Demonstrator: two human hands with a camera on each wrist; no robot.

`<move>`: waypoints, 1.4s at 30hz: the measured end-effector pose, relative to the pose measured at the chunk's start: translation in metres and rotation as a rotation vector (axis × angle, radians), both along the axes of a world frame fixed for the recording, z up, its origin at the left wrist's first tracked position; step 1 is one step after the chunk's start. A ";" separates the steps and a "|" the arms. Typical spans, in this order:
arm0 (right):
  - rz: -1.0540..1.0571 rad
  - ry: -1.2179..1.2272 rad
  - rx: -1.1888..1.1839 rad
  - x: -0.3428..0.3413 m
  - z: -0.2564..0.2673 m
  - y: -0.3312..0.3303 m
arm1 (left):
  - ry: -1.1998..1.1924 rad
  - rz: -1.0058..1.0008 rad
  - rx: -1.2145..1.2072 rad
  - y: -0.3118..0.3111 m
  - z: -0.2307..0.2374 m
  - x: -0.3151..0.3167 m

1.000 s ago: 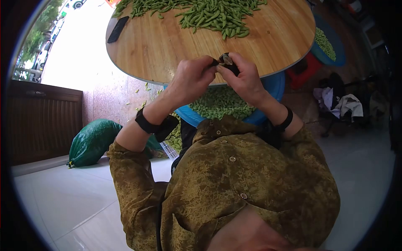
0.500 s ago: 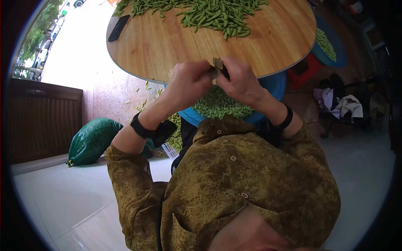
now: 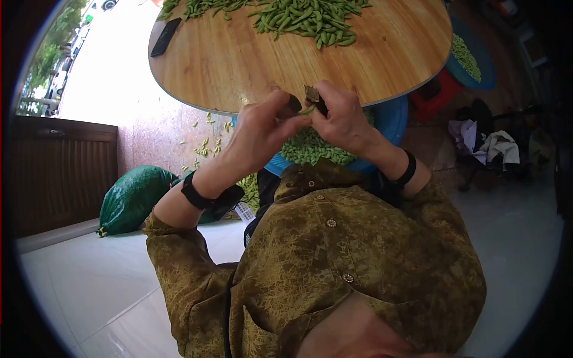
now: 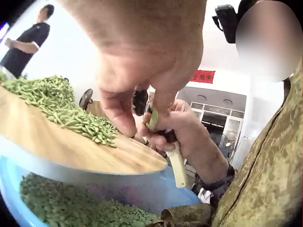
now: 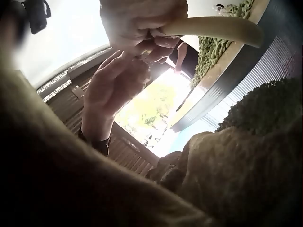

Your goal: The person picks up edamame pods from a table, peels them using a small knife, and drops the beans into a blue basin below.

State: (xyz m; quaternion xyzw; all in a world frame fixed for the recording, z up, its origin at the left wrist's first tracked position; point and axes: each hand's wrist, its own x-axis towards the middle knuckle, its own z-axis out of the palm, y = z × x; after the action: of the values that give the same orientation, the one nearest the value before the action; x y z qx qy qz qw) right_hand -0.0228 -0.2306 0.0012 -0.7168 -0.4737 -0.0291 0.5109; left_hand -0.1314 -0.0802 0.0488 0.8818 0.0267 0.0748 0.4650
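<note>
A green bean pod lies between the two hands, above the table's near edge. My left hand has its thumb right at the pod, and its index finger stands apart from the thumb. Dark coverings show near the fingertips. My right hand grips a tool with a pale, slightly curved handle; in the right wrist view the handle sticks out from the fist. A brownish piece shows above the right thumb. The tool's working end is hidden among the fingers.
Piled green pods cover the far side of the wooden table. Shelled beans fill a blue basin under the near edge. A black phone-like slab lies left. A green sack and scattered pods are on the floor.
My left hand has drawn a little left and down from the right hand, its thumb and index finger now apart, and the green pod shows between the hands. The right hand stays nearly still.
</note>
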 end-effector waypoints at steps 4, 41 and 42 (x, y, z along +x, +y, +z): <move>0.034 0.092 -0.036 -0.005 0.005 0.000 | 0.010 -0.001 -0.277 -0.002 -0.005 0.004; 0.147 -0.060 -0.317 0.021 -0.041 -0.069 | 0.534 -0.542 1.021 0.066 -0.148 0.016; 0.146 -0.061 -0.317 0.022 -0.041 -0.070 | 0.533 -0.541 1.022 0.069 -0.152 0.014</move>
State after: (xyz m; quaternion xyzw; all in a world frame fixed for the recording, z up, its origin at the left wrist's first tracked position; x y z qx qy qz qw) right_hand -0.0008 -0.3002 -0.0397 -0.7506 -0.5385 0.0614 0.3778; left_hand -0.1173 -0.0116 -0.1028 0.9562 -0.1212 -0.2643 -0.0347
